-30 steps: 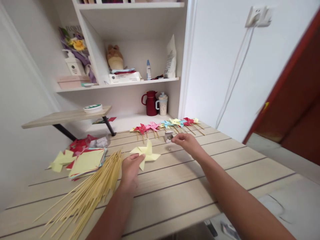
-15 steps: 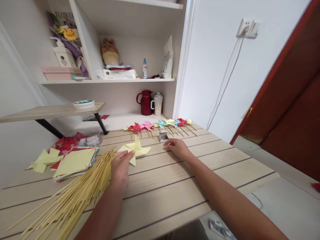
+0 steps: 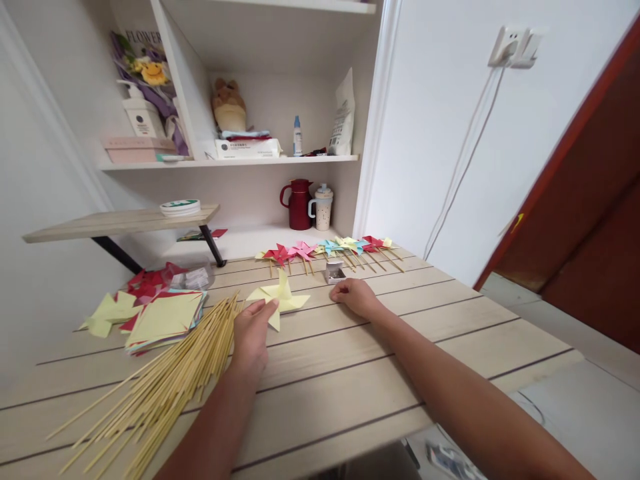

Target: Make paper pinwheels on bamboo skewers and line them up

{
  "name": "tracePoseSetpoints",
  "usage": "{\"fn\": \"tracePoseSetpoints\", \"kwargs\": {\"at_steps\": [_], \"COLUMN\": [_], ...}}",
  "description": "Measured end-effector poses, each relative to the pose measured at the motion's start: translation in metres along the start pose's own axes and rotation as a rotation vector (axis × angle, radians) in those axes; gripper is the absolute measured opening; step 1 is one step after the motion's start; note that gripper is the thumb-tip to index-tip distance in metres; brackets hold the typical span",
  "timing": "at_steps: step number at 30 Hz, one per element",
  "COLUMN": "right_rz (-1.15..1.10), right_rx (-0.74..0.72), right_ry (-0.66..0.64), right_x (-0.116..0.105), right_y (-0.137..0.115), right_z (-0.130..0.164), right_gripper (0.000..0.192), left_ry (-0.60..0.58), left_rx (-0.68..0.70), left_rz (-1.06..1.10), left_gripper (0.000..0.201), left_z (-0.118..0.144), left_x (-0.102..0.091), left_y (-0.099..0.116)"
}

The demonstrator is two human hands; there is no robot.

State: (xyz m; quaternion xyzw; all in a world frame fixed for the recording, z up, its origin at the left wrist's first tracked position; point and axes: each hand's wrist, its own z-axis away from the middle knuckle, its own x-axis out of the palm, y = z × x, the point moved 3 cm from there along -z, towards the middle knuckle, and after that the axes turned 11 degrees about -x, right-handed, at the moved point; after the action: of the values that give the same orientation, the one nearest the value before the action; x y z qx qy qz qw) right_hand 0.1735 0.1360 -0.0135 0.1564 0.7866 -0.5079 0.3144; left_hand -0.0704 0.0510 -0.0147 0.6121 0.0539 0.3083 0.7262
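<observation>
Hands (image 3: pixel 253 330) on yellow pinwheel (image 3: pixel 280 299), table (image 3: pixel 350 373)

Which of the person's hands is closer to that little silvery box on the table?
The right. The right hand rests on the table just in front of the small box, fingertips close to it. The left hand is farther off to its left, touching the yellow paper pinwheel.

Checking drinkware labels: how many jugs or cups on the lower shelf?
2. A dark red jug stands at the back of the lower shelf, and a pale lidded cup stands right beside it. Nothing else of that kind shows.
</observation>
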Motion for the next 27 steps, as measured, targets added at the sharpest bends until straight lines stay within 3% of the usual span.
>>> {"fn": "tracePoseSetpoints", "kwargs": {"at_steps": [9,27], "right_rz": [-0.252,-0.243], "right_rx": [-0.249,-0.179], "right_ry": [-0.515,-0.529], "right_x": [0.02,0.025], "right_y": [-0.049,-0.042], "right_z": [0.028,0.024], "right_gripper": [0.006,0.012], "left_ry": [-0.106,-0.112], "left_rx": [0.017,0.007], "left_rz": [-0.029,0.003], "left_gripper": [0.031,0.035], "left_z": [-0.001,-0.004], "left_x": [0.001,0.0], "left_y": [0.0,-0.001]}}
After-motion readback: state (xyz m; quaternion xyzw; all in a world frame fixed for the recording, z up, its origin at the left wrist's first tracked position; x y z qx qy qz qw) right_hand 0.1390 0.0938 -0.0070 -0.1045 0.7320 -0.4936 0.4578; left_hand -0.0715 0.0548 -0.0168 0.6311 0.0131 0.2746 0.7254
